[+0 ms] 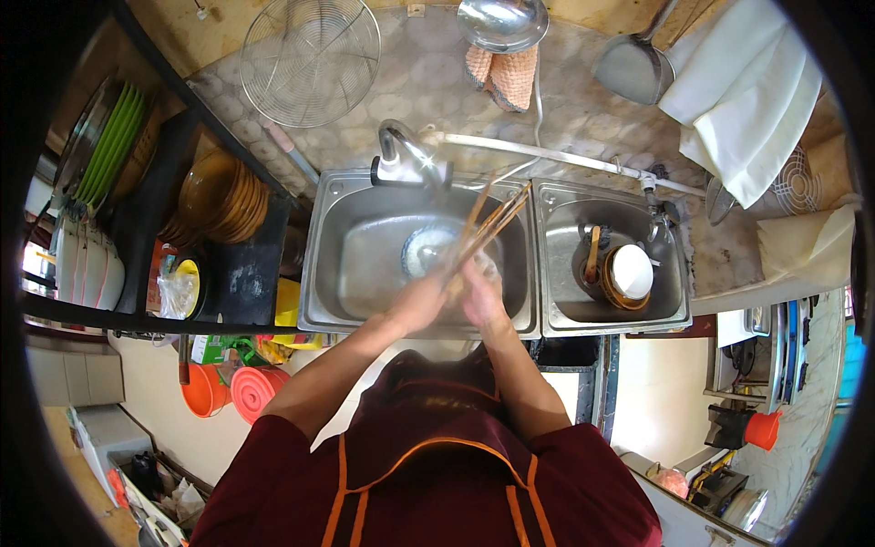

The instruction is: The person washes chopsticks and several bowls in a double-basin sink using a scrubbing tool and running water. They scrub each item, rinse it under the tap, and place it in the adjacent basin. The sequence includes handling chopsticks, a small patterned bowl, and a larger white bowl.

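Observation:
Over the near part of the larger stainless steel sink (pixel 355 273), my left hand (pixel 418 301) and my right hand (pixel 482 290) are close together around a bundle of chopsticks (pixel 495 222). The bundle slants up and to the right, and both hands are blurred. The left fingers close about its lower end; the right hand presses against it, its exact grip unclear. Behind the hands, a bowl (pixel 420 251) with a blue rim lies on the sink floor under the faucet (pixel 403 147). Something pale and blurred beside my right hand cannot be made out.
The smaller sink (pixel 567 301) on the right holds a white bowl (pixel 632 271) on brown bowls and a wooden-handled utensil (pixel 593 253). A black rack (pixel 236 287) with stacked brown bowls (pixel 225 195) stands left. A wire strainer (pixel 311 61) and a ladle (pixel 504 24) hang behind.

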Demonstrator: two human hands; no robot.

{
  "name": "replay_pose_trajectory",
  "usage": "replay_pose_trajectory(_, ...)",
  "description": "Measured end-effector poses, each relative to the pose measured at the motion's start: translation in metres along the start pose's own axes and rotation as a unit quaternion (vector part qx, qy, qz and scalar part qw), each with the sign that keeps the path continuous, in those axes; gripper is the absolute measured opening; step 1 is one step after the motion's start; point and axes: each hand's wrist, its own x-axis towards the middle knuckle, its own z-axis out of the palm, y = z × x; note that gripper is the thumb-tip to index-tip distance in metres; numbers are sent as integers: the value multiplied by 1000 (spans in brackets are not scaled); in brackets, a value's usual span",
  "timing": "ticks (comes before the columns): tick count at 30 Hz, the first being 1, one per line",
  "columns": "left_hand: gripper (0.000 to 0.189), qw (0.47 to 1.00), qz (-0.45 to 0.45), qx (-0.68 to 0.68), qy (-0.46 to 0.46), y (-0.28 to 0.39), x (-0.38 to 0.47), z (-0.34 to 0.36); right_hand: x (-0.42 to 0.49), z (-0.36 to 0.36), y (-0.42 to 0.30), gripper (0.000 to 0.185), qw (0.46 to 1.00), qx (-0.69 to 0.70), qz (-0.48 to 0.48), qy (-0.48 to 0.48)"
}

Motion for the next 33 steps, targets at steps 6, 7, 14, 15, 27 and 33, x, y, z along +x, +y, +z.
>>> replay_pose_trajectory(6,39,996,-73,3,-53,2,-14,5,-7,8,-8,55,990,136,18,-24)
replay_pose_trajectory(7,38,998,-56,37,-14,2,-15,8,-7,11,-1,42,995,91,2,-32)
replay_pose_trajectory(14,39,981,-103,161,46,12,-32,13,7,8,21,36,977,130,57,161)
replay_pose_trajectory(15,36,982,-95,162,33,14,-34,9,7,8,21,35,977,129,61,158)
replay_pose_trajectory(27,38,998,-56,-11,34,10,-43,5,21,22,-25,60,990,63,47,113)
replay_pose_trajectory(33,26,766,-135,-614,-133,-17,-29,13,7,29,-14,74,995,90,40,-26)
